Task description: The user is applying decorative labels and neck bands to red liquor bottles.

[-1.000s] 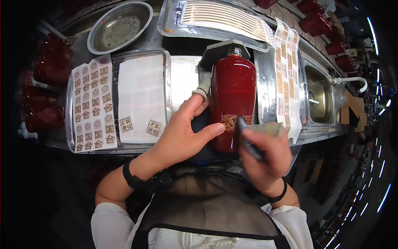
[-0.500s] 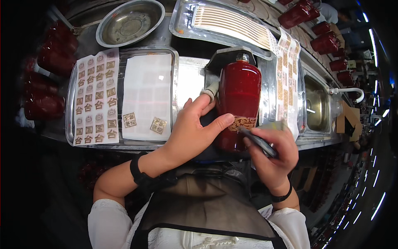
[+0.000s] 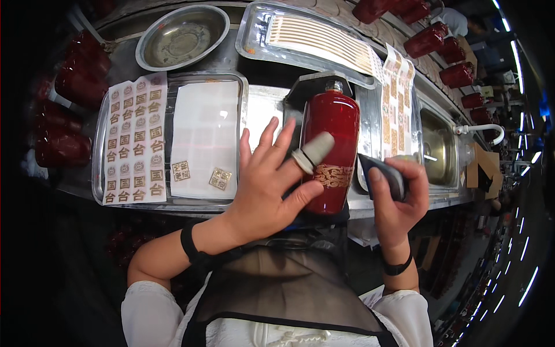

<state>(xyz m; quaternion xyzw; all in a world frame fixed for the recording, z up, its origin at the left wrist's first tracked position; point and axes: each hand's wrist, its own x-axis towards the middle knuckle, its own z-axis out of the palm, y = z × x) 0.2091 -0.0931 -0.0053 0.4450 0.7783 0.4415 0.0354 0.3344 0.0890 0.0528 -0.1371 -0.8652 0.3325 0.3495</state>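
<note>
A glossy dark red bottle (image 3: 330, 124) lies in front of me, neck away, on a dark rest (image 3: 297, 92). A gold patterned band decal (image 3: 335, 177) runs across its lower part. My left hand (image 3: 263, 182) is spread beside it. Its index finger wears a pale finger cot (image 3: 317, 151) and reaches over the bottle, while the thumb lies at the band's left end. Just right of the bottle, apart from it, my right hand (image 3: 407, 199) grips a flat dark scraper (image 3: 394, 180) between thumb and fingers.
Left, a metal tray (image 3: 245, 95) holds a sheet of gold decals (image 3: 136, 139) and a white sheet (image 3: 205, 124) with two square decals (image 3: 220, 178). Beyond are a metal basin (image 3: 141, 55) and a striped decal sheet (image 3: 324, 40). A sink (image 3: 437, 153) and red bottles (image 3: 426, 39) stand right.
My right hand has moved right, lifting the scraper off the band. My left fingers have spread, and the index finger has swung over the bottle. More of the gold band shows.
</note>
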